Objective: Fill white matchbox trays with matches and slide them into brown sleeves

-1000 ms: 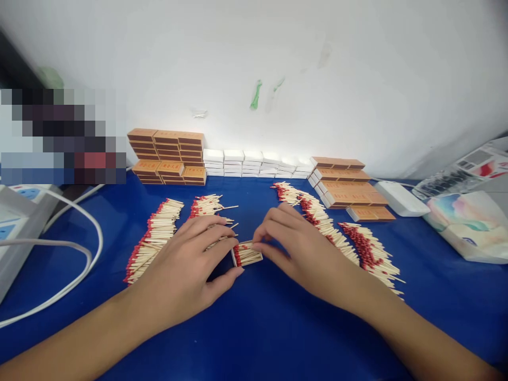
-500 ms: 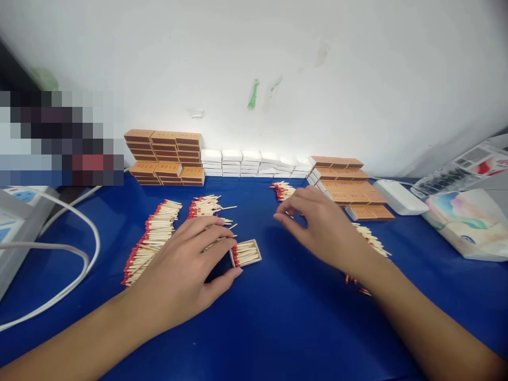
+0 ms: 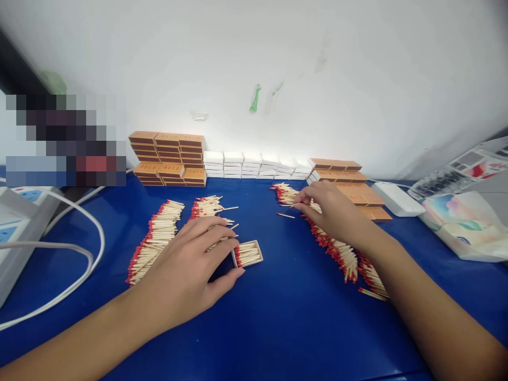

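Observation:
A small open matchbox tray (image 3: pixel 248 253) with red-tipped matches in it lies on the blue table (image 3: pixel 278 317). My left hand (image 3: pixel 190 264) rests beside it, thumb and fingertips curled against the tray's left end. My right hand (image 3: pixel 333 211) is over the far end of a long row of loose matches (image 3: pixel 337 248), its fingers pinched together on some matches there. One single match (image 3: pixel 286 215) lies apart just left of that hand.
Two more heaps of matches (image 3: pixel 159 233) lie left of the tray. Along the wall stand stacked orange matchboxes (image 3: pixel 169 157), white inner trays (image 3: pixel 254 164) and more orange sleeves (image 3: pixel 349 185). A power strip with white cables (image 3: pixel 59 254) is at left, a white box (image 3: pixel 399 198) and packets at right.
My right hand left the tray and moved back and right to the far end of the match row. My left hand and the tray stayed where they were.

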`<control>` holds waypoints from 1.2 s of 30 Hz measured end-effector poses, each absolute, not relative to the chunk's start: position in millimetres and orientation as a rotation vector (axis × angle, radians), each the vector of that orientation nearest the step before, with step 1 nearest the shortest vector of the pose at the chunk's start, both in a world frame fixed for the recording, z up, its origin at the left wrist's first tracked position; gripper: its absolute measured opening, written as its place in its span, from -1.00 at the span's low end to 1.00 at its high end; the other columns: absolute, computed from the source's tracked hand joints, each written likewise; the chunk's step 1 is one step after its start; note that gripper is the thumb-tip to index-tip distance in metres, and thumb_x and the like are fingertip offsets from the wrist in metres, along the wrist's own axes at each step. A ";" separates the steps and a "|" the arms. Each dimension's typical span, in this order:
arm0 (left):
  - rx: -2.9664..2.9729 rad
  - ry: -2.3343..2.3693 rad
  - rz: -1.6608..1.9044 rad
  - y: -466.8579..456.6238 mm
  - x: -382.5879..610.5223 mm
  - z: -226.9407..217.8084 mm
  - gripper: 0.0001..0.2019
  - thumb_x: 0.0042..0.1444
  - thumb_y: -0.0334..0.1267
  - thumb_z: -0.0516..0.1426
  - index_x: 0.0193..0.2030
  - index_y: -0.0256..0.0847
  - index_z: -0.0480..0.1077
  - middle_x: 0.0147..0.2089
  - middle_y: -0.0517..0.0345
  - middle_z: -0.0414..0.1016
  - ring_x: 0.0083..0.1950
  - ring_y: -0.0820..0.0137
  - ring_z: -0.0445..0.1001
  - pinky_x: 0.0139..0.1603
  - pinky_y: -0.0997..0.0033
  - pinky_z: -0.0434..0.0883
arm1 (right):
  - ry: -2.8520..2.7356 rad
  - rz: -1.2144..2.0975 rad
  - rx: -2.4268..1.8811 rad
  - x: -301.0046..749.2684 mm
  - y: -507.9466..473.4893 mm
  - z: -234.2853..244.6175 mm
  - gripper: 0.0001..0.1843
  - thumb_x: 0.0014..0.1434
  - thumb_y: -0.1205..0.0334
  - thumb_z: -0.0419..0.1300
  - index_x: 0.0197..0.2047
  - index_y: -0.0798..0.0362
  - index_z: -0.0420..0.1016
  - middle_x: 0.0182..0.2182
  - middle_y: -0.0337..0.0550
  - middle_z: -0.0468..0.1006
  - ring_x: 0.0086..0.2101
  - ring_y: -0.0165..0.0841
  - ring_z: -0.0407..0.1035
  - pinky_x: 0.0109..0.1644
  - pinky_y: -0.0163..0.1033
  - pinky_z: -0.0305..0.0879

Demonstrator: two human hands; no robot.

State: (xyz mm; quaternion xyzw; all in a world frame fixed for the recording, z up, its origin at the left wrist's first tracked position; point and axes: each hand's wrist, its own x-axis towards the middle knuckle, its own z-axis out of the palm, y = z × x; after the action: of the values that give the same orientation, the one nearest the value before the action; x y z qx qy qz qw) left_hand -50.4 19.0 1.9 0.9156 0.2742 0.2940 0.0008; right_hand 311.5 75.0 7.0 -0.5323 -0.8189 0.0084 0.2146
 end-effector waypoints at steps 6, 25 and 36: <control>2.881 0.857 0.909 19.3 -50.1 1.9 -0.78 0.46 -0.18 0.28 0.12 -0.23 0.54 0.09 -0.02 0.70 0.31 0.04 0.56 0.37 -0.12 0.57 | -2.337 -0.111 -1.432 321.8 83.6 -0.3 -0.87 0.41 0.29 0.24 -0.24 -0.02 0.56 -0.27 -0.01 0.57 -0.19 -0.06 0.43 -0.06 -0.01 0.32; 2.874 0.862 0.891 20.4 -50.7 0.8 -0.76 0.46 -0.18 0.28 0.15 -0.24 0.54 0.12 -0.02 0.68 0.32 0.06 0.54 0.39 -0.10 0.55 | -2.373 0.089 -1.441 277.7 57.6 9.0 -0.83 0.51 0.23 0.13 -0.18 -0.03 0.47 -0.17 0.01 0.56 -0.08 -0.05 0.41 0.01 0.02 0.38; 2.868 0.857 0.890 20.6 -50.7 0.7 -0.76 0.46 -0.18 0.28 0.14 -0.25 0.55 0.11 -0.04 0.70 0.32 0.07 0.56 0.38 -0.10 0.56 | -2.408 0.033 -1.465 280.4 54.8 12.1 -0.85 0.51 0.18 0.20 -0.15 -0.01 0.53 -0.14 0.02 0.57 -0.05 -0.03 0.43 0.05 0.06 0.41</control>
State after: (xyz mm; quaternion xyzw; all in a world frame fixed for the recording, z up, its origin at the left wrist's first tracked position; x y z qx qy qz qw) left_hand -50.7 20.6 0.7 0.9184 0.2744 0.2850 0.0094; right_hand 280.4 54.8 12.1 -0.5129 -0.8432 0.0115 0.1605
